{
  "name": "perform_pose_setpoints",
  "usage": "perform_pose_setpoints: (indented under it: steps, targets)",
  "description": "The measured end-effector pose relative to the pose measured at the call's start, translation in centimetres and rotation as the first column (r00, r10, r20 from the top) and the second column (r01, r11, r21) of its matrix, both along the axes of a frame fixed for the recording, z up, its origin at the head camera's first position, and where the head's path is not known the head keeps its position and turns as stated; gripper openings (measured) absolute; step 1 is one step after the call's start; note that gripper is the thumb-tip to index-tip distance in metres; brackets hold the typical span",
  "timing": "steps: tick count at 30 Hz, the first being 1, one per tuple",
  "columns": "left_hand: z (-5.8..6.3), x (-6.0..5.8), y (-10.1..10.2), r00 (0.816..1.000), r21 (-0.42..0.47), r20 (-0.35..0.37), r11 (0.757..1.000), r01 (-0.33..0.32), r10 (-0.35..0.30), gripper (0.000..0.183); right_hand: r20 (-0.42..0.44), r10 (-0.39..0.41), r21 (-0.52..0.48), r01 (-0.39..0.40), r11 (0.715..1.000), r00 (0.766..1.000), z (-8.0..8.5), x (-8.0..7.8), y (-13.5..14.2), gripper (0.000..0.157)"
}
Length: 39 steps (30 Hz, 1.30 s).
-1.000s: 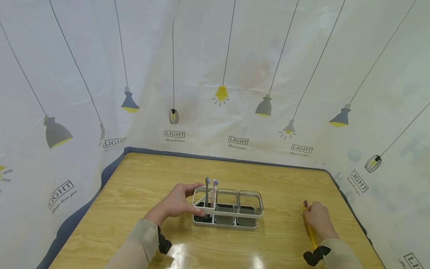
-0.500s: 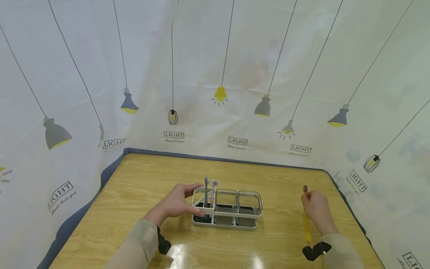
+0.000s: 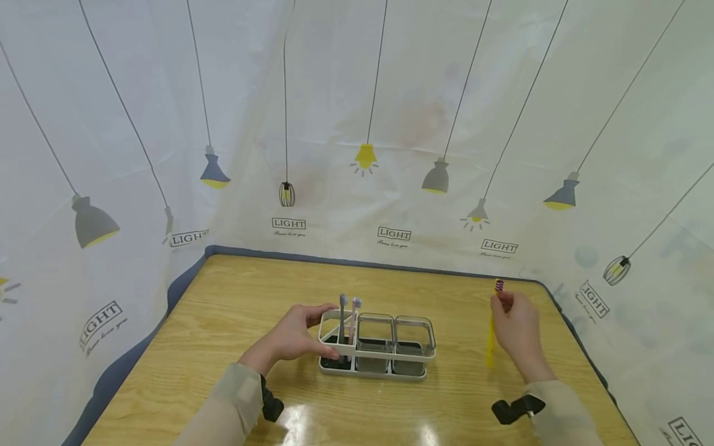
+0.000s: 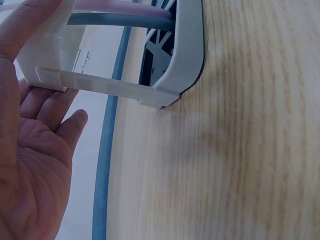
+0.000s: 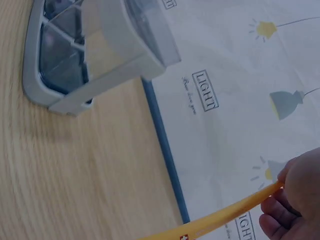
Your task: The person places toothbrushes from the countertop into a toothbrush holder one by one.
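Observation:
A white toothbrush holder (image 3: 375, 354) stands on the wooden table. My left hand (image 3: 290, 336) grips its left end, thumb in front and fingers behind. Inside the holder's left section a grey toothbrush (image 3: 343, 325) and a pink toothbrush (image 3: 353, 327) stand upright. Two clear cups (image 3: 415, 321) sit in the sections to their right. Off to the right of the holder, my right hand (image 3: 520, 325) pinches a yellow toothbrush (image 3: 491, 344) just below its head. This brush hangs nearly upright with its purple-and-white bristles on top. The right wrist view shows its yellow handle (image 5: 220, 216) pointing away from the fingers.
The wooden table (image 3: 268, 279) has a dark blue edge (image 3: 390, 267) at the back. Behind it hangs a pale sheet (image 3: 334, 111) printed with lamps. Each wrist wears a black mount (image 3: 517, 409).
The right hand has lifted the yellow toothbrush and moved it up and slightly left, turning it more upright. The left hand and the holder have stayed in place.

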<state>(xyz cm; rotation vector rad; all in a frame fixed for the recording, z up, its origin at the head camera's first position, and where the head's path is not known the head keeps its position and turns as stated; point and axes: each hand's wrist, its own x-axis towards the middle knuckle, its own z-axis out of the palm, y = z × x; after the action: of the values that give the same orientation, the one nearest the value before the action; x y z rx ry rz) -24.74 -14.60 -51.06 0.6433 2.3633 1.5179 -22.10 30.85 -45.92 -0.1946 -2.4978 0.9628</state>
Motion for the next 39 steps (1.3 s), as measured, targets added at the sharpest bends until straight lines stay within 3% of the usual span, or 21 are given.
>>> perform_pose_setpoints:
  steps: [11, 21, 26, 39]
  targets:
    - [0.0, 0.0, -0.1, 1.000, 0.006, 0.010, 1.000, 0.000, 0.000, 0.098, -0.213, 0.007, -0.087, -0.026, 0.996, 0.977, 3.0, 0.3, -4.0, 0.021]
    - [-0.2, -0.1, -0.2, 1.000, -0.008, 0.004, 1.000, -0.005, 0.005, 0.099, -0.399, 0.123, -0.104, -0.178, 0.979, 0.909, 5.1, 0.7, -7.9, 0.013]
    - [-0.3, -0.2, -0.2, 1.000, -0.009, -0.006, 1.000, 0.002, -0.002, 0.098, -0.425, 0.171, -0.139, -0.250, 0.958, 0.889, 5.8, 1.1, -9.7, 0.011]
    - [-0.4, -0.2, -0.2, 1.000, 0.008, -0.006, 1.000, 0.013, -0.013, 0.098, -0.433, 0.256, -0.207, -0.372, 0.905, 0.864, 7.1, 1.5, -13.6, 0.009]
